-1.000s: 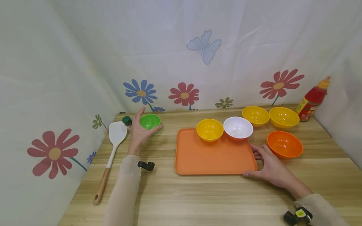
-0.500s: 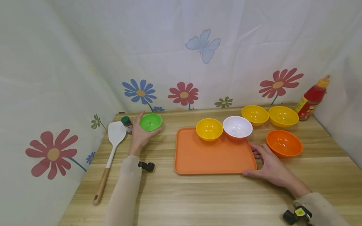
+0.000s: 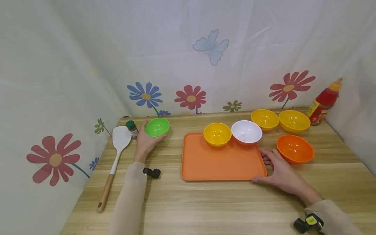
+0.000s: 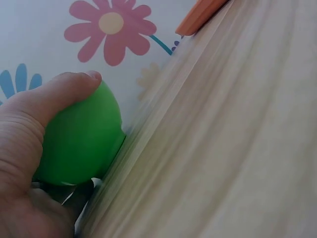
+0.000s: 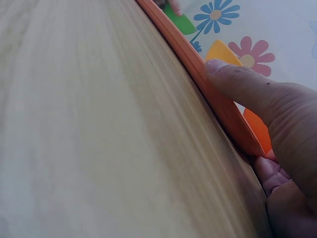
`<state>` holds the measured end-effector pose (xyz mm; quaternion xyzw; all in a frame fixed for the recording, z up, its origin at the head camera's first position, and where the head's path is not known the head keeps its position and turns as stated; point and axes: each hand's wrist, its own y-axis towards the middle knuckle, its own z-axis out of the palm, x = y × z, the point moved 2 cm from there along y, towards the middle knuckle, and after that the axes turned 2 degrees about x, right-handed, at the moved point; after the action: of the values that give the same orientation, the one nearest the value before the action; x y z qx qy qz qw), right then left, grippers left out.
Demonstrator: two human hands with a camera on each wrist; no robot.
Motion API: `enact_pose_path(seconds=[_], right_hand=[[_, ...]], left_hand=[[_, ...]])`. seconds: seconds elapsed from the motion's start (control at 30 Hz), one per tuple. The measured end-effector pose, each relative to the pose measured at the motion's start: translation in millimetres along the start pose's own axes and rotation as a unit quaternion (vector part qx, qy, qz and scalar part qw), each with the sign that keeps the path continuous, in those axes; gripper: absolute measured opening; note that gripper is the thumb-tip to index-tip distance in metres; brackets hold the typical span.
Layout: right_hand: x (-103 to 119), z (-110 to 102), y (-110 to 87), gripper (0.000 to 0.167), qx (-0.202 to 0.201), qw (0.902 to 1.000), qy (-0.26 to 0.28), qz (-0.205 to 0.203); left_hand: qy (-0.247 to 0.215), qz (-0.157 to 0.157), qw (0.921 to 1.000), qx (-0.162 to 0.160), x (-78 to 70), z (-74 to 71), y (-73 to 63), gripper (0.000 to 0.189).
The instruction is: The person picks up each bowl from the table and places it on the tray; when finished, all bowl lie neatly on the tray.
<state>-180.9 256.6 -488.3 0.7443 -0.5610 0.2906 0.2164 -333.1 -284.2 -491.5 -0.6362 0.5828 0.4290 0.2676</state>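
At the back left, my left hand [image 3: 146, 142] holds a small green bowl [image 3: 157, 127] from its left side. In the left wrist view the thumb lies along the bowl's outer wall [image 4: 81, 139], and the other fingers are partly hidden behind it. My right hand [image 3: 280, 174] grips the right front corner of an orange tray [image 3: 223, 166]. Its thumb touches the front edge, while the curled fingers sit at the right side. A yellow bowl [image 3: 217, 134] and a white bowl [image 3: 246, 132] stand at the tray's back edge.
Two yellow bowls [image 3: 265, 119] and an orange bowl [image 3: 295, 149] stand right of the tray, near a red sauce bottle [image 3: 322, 104]. A white spatula [image 3: 119, 143] with a wooden handle lies at the left. A green-capped jar [image 3: 132, 129] stands beside my left hand.
My left hand has closed in on the green bowl, and the bowl has shifted slightly to the right, away from the jar. My right hand and the tray have stayed in place.
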Motion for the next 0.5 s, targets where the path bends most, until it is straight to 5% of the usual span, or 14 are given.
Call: enact_pose_path(seconds=[0.5], right_hand=[[-0.8, 0.4, -0.4, 0.123, -0.001, 1.0000, 0.003, -0.003]], left_hand=[[-0.051, 0.023, 0.9984, 0.010, -4.9, 2.7, -1.8, 0.121]])
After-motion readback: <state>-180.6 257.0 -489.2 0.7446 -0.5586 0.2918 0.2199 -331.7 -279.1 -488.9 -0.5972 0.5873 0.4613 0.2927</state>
